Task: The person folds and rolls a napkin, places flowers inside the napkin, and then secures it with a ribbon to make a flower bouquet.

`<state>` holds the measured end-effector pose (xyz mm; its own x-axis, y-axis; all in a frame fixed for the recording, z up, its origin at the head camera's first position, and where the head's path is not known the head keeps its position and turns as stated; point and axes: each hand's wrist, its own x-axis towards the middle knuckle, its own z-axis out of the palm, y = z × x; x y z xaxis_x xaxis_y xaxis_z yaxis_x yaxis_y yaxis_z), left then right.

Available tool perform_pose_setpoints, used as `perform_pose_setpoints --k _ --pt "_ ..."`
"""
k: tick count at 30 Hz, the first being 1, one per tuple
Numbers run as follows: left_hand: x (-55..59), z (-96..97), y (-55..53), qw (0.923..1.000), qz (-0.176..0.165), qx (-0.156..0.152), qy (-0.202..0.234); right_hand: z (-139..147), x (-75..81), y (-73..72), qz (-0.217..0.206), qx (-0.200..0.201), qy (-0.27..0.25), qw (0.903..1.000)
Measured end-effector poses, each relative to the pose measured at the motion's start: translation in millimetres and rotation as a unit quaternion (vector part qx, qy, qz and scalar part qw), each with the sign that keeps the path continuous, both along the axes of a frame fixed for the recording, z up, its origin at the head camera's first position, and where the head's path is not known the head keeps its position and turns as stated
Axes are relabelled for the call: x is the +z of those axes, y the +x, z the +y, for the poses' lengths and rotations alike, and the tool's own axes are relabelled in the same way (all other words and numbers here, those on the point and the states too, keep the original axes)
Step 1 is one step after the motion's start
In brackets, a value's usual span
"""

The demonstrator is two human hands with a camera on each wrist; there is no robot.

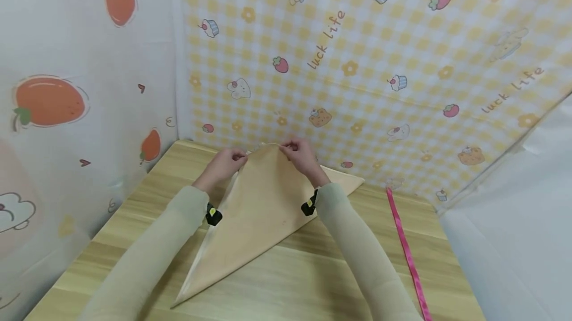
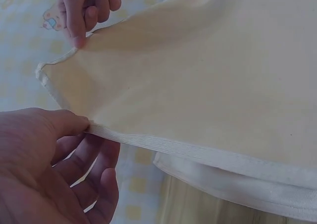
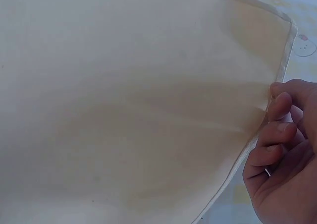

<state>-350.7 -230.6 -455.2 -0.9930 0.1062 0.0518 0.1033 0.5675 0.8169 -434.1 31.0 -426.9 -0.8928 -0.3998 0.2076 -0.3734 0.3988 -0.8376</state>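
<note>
A beige cloth (image 1: 263, 202) with pale stitched edges lies folded into a triangle on the table, its far corner lifted. At the left of that corner my left hand (image 1: 228, 162) pinches the hemmed edge between thumb and fingers. On the other side of the corner, my right hand (image 1: 300, 155) pinches the hem as well. In the left wrist view the corner of the cloth (image 2: 64, 78) stands out between both hands, and a lower layer shows beneath. The right wrist view has the right hand (image 3: 285, 140) gripping the edge, with the fabric creased near its fingertips.
A pink ribbon (image 1: 406, 246) lies lengthwise along the right side of the wooden table (image 1: 286, 281). Behind the table rises a yellow checked sheet (image 1: 357, 53); a white printed sheet (image 1: 89, 78) hangs at the left. Black wrist cameras (image 1: 214, 215) sit at both cuffs.
</note>
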Motion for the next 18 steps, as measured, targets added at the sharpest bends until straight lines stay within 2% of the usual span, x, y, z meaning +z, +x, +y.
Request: perform_pose_setpoints --k 4,10,14,18 --pt "-7.0 -1.4 -9.2 0.9999 -0.004 0.001 0.009 -5 -4.5 -5.0 -0.010 -0.002 -0.007 0.9999" --pt "-15.9 -2.1 -22.5 0.9997 -0.021 0.001 0.010 -8 -17.3 -14.7 -0.010 -0.018 0.010 0.9997" --pt "-21.6 -5.4 -29.9 0.9995 -0.027 0.012 0.007 -13 -27.7 -22.4 -0.008 -0.023 0.029 0.9993" --pt "-29.7 -10.0 -35.7 0.9990 -0.037 0.023 0.005 -19 -37.3 -29.1 -0.023 -0.017 0.041 0.9987"
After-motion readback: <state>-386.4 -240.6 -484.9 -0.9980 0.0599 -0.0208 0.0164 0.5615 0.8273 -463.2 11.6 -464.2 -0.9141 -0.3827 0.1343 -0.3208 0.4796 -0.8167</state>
